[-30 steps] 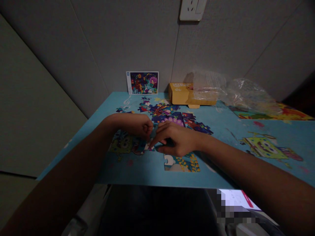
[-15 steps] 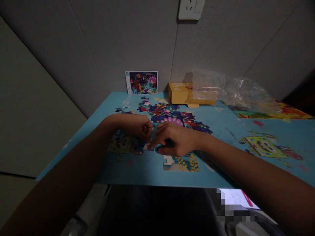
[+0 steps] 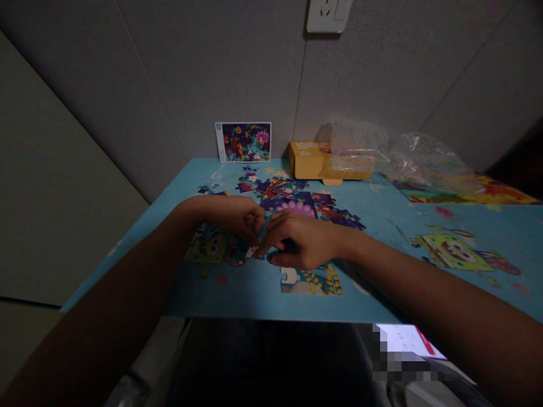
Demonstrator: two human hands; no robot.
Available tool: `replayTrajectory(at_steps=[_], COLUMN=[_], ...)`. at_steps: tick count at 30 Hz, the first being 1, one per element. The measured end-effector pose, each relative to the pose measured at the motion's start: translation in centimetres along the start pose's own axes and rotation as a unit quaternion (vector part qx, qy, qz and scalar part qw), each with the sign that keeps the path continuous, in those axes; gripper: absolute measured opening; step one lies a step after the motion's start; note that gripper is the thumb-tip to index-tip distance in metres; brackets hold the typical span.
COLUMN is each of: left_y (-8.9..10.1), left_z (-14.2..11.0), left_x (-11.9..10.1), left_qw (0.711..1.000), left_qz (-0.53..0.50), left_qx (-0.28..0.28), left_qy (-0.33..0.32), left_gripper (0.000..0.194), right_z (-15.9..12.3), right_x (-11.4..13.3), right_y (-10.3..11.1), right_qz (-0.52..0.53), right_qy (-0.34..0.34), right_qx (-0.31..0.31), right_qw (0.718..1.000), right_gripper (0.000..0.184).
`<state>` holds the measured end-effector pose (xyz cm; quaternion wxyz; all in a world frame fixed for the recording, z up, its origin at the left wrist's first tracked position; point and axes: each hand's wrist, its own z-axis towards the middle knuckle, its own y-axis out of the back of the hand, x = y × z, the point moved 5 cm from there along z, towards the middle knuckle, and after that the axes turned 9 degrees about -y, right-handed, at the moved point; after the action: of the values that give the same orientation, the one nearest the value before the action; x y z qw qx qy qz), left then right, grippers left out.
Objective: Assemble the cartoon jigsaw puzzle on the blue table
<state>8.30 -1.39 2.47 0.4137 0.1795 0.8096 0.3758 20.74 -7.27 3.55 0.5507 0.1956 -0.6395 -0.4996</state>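
Both my hands meet over the middle of the table around a small jigsaw puzzle piece (image 3: pixel 251 251) with a white patch. My left hand (image 3: pixel 240 216) has its fingers curled, and its thumb reaches down to the piece's far edge. From the other side my right hand (image 3: pixel 301 240) comes in with the index fingertip on the piece and the other fingers bent. A joined puzzle section (image 3: pixel 311 280) with yellow leaves lies just in front of my right hand. Behind the hands is a dark purple section with a pink fan shape (image 3: pixel 294 209), partly covered by my right hand.
Loose puzzle pieces (image 3: pixel 271 186) are heaped toward the back. A picture card (image 3: pixel 246 142) leans on the wall beside a yellow box (image 3: pixel 311 161). Clear plastic wrap (image 3: pixel 360 144) rests on the box and to its right. The blue table's front edge (image 3: pixel 254 320) is close to me.
My left thumb has straightened downward slightly toward the puzzle piece. The right hand stays nearly still, and the view has shifted a little.
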Motion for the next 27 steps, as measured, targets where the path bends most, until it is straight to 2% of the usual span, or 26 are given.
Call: replayTrajectory(at_steps=[9, 27], left_y=[0.07, -0.04], left_z=[-0.05, -0.06], left_x=[0.12, -0.09], left_qw=[1.000, 1.000], left_qz=[0.027, 0.008], left_qx=[0.001, -0.003], left_qy=[0.008, 0.011], left_gripper=[0.028, 0.023], right_z=[0.05, 0.12], right_x=[0.10, 0.06], right_y=[0.06, 0.02], right_qz=[0.006, 0.003], right_qy=[-0.006, -0.014], right_qx=[0.006, 0.004], right_qw=[1.000, 1.000], right_gripper=[0.034, 0.034])
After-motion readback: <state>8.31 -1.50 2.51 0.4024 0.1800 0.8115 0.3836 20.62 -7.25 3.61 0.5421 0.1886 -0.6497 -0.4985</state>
